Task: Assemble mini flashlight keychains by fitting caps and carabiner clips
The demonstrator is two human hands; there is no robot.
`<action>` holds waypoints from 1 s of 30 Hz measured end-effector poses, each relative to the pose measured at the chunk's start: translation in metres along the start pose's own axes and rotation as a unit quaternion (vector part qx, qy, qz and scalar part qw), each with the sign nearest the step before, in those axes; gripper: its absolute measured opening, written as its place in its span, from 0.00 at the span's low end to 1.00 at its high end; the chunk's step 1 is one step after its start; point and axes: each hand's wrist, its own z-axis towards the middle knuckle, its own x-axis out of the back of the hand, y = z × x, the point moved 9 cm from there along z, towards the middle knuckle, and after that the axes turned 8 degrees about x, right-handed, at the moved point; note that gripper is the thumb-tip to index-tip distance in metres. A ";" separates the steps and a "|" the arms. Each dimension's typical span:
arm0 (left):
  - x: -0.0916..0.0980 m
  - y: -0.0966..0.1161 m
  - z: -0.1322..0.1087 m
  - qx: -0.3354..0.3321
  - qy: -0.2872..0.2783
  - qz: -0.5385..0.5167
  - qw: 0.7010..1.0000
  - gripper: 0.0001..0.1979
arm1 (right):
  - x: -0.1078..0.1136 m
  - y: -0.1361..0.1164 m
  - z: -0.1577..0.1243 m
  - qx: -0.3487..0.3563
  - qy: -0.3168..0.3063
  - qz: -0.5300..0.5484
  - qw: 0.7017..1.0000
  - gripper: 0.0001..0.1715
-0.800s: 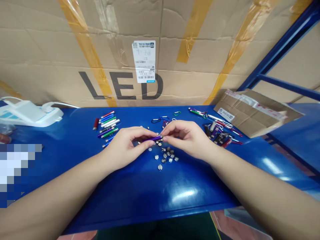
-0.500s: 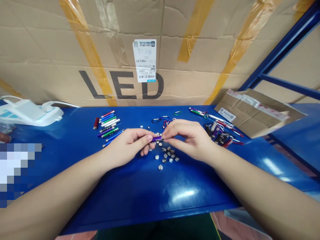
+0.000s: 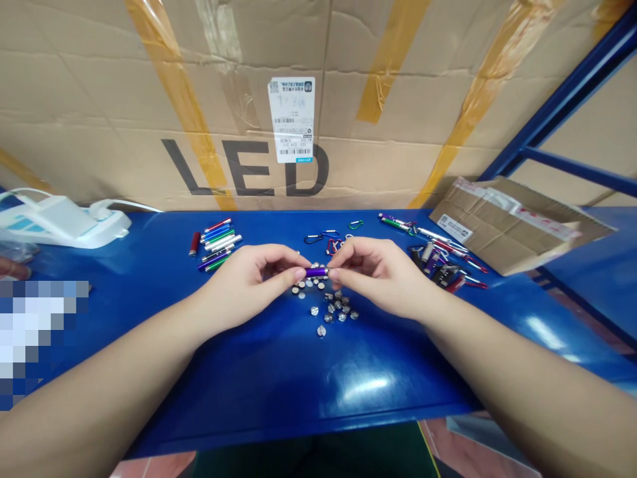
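Observation:
A slim purple metal torch tube [image 3: 315,272] with a silver end lies level between my two hands. My left hand [image 3: 249,282] pinches its left end with thumb and fingers. At the silver end, my right hand [image 3: 381,275] closes thumb and fingertips, partly hiding that end. Just below the tube lie several small round button cells [image 3: 301,285], partly behind the fingers. Nearer to me is a scatter of silver slotted end caps [image 3: 342,317]. Behind the hands rest several small carabiners [image 3: 313,238], some of them covered by the right hand.
Coloured metal tubes [image 3: 219,242] lie in a group at the left on the blue table [image 3: 279,378]. Finished-looking torches with carabiners [image 3: 438,265] are heaped at the right, before an open cardboard box [image 3: 502,222]. A white power strip [image 3: 99,229] sits far left; a large carton [image 3: 149,99] stands behind.
The left hand's lower fingers have drawn up from beneath the tube, exposing more button cells. The right fingers have shifted slightly around the silver end. The view has moved a little.

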 end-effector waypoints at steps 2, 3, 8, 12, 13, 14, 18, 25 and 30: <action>0.005 0.012 -0.003 -0.063 0.032 0.069 0.995 0.08 | -0.003 0.008 -0.001 -0.060 -0.006 0.050 0.997 0.09; 0.006 0.020 -0.006 -0.100 0.048 0.102 0.989 0.07 | -0.005 0.011 -0.002 -0.080 -0.008 0.072 0.994 0.10; 0.007 0.046 -0.020 -0.220 0.084 0.194 0.952 0.05 | -0.009 0.022 -0.004 -0.133 -0.001 0.174 0.976 0.15; 0.009 0.029 -0.010 -0.093 0.062 0.164 0.980 0.10 | -0.003 0.006 -0.002 -0.036 0.011 0.068 0.997 0.12; 0.008 0.020 -0.006 -0.045 0.041 0.125 0.990 0.13 | -0.001 -0.002 -0.002 0.007 0.013 0.022 1.000 0.10; 0.006 0.010 -0.003 0.001 0.016 0.079 0.997 0.16 | 0.001 -0.011 -0.002 0.054 0.014 -0.026 0.998 0.07; 0.015 -0.020 0.006 0.127 -0.007 -0.020 0.992 0.23 | 0.005 -0.037 -0.005 0.187 -0.001 -0.214 0.959 0.06; 0.074 -0.035 0.000 0.152 0.052 0.243 0.957 0.17 | 0.016 0.013 0.002 0.034 -0.098 -0.329 0.939 0.08; 0.082 -0.047 -0.009 0.117 0.056 0.362 0.923 0.07 | 0.014 0.035 0.000 -0.030 -0.133 -0.302 0.944 0.06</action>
